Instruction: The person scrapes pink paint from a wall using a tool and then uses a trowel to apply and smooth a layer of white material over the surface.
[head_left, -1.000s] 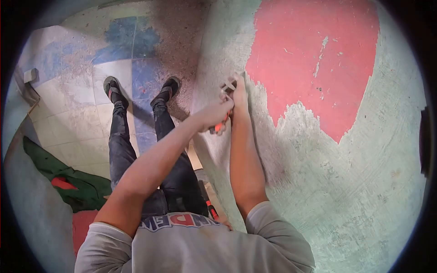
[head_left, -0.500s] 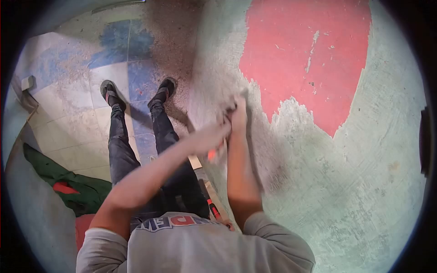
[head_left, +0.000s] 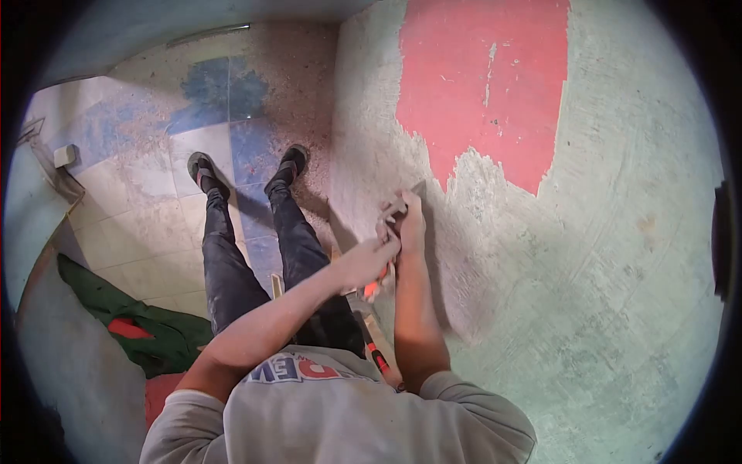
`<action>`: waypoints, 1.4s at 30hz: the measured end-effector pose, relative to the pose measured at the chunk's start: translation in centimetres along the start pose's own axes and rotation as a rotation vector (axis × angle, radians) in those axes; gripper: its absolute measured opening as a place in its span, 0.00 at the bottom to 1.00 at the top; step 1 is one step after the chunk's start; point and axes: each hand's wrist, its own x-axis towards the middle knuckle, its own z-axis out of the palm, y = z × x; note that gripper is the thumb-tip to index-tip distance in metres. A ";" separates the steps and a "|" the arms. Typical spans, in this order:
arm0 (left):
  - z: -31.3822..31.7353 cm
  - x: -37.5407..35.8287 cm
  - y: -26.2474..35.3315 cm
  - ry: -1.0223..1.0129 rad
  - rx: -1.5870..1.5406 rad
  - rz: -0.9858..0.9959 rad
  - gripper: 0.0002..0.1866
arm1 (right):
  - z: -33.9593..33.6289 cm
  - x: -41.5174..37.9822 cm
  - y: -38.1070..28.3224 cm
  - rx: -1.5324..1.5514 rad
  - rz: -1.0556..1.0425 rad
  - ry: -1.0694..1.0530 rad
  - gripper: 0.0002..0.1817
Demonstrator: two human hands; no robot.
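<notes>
A scraper is held in both hands against the wall [head_left: 610,255]; its dull blade [head_left: 419,188] shows past the fingers and its orange handle end [head_left: 372,289] sticks out below. My left hand [head_left: 369,261] is closed around the handle. Ahead of it, my right hand [head_left: 412,223] is closed near the blade, its wrist close along the wall. The fingers overlap there, so the tool's middle is hidden. Just beyond the blade, a red paint patch [head_left: 483,77] ends in a ragged lower edge, with bare, scratched grey-green surface around it.
A red-and-black handled tool [head_left: 379,359] lies by my waist near a wooden piece. Dark green cloth [head_left: 139,309] with a red part lies at left. My sandalled feet [head_left: 205,172] stand on dusty blue and white tiles [head_left: 147,213] with debris along the wall's base.
The view has shifted, so the red patch sits higher and further left. Both hands have drawn back along the wall toward me, still gripping the scraper.
</notes>
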 end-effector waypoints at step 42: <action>-47.9 -39.0 7.5 0.962 0.307 -0.066 0.16 | -2.5 -11.9 35.7 -0.745 -0.199 0.491 0.27</action>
